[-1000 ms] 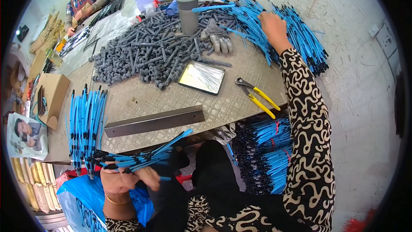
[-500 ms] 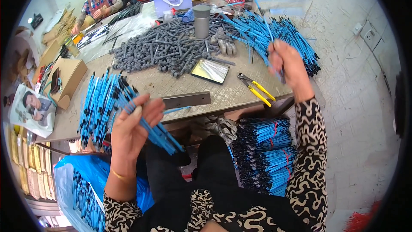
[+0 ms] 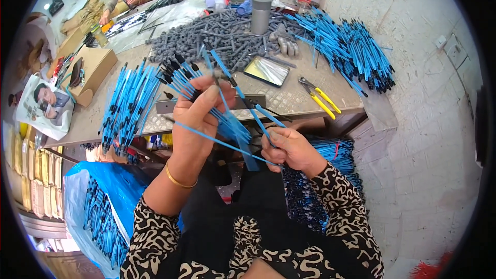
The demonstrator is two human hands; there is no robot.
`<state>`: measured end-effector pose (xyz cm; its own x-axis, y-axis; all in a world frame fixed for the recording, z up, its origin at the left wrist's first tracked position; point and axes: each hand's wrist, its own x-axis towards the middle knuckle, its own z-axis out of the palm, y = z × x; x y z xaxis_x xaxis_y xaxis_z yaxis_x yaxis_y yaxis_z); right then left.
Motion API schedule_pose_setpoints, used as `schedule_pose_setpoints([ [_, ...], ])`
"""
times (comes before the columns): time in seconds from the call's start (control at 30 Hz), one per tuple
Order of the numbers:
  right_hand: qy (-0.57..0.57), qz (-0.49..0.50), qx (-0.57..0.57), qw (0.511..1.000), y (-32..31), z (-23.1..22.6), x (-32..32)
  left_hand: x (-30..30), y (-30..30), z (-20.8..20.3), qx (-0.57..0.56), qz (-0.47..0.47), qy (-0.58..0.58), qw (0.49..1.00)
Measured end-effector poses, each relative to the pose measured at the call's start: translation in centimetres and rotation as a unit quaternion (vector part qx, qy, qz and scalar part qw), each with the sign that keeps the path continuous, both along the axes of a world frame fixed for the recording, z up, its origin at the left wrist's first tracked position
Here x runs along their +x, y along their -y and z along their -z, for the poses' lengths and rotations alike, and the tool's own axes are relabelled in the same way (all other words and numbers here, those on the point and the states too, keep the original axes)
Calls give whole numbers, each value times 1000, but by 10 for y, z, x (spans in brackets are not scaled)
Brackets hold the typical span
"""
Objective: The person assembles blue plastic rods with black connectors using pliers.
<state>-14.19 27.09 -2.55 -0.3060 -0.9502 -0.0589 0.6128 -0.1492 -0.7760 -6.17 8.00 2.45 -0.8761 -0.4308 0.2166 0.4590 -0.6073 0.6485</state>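
"Where is the left hand (image 3: 199, 111)?"

"Above the near edge of the grey-brown patterned table (image 3: 290, 98), its thumb and fingers curled around a loose bundle of thin blue rods with black tips (image 3: 181, 80)."

"And the right hand (image 3: 292, 150)?"

"Just right of it, pinching the near end of a long blue rod with black joints (image 3: 221, 63). That rod slants toward the far left, close by the left fingers; I can't tell whether they touch it."

"What surrounds them?"

"A pile of blue rods (image 3: 129, 103) at the near left, yellow-handled pliers (image 3: 321, 101) to the right, and a heap of small grey fittings (image 3: 201, 36) farther off, beside a grey cylindrical cup (image 3: 261, 15)."
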Motion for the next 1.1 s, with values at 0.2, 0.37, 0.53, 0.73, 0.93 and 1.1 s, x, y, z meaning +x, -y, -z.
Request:
schedule_pose_setpoints([
  [0.2, -55, -3, 14, 998, -9, 14, -4, -5, -4, 13, -83, 5, 5, 996],
  [0.37, -216, 33, 73, 973, -20, 6, -2, -15, -29, -5, -60, -85, 28, 994],
  [0.53, -546, 134, 173, 809, -35, 12, -4, -22, -21, 3, -56, -96, -8, 994],
  [0.73, -407, 192, 150, 881, -53, 9, -110, -7, -6, 12, 11, -26, -98, 995],
  [0.93, -726, 426, 363, 399, -96, -9, -325, 14, -1, -8, 18, 97, -63, 993],
  [1.1, -771, 279, 495, 289, -78, -4, -348, 28, 17, -3, -16, 165, -3, 986],
])
